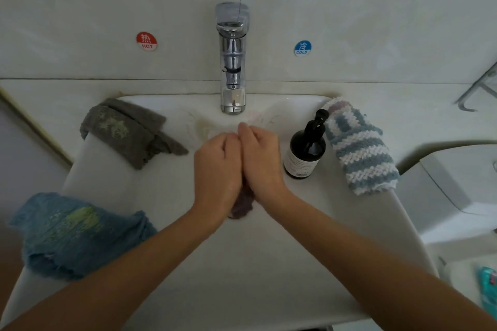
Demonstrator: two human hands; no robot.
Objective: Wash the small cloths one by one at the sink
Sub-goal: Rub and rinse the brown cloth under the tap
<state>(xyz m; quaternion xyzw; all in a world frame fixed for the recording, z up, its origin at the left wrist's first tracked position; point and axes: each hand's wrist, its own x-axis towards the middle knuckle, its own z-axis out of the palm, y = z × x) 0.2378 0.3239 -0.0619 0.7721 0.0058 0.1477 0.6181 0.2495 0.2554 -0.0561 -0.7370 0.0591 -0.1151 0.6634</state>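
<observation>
Purple cloth [242,205] squeezed between left hand [217,166] and right hand [262,158].

**Hands pressed together over the basin**

Mid-frame: left hand [217,166] and right hand [262,158] side by side, fingers curled, squeezing a purplish cloth [242,205] over the sink [188,263]. Chrome faucet [233,62] above. Grey cloth [129,133] on the rim at left, blue cloth [75,234] lower left, dark pump bottle [306,148] and striped knit cloth [357,150] at right.
</observation>
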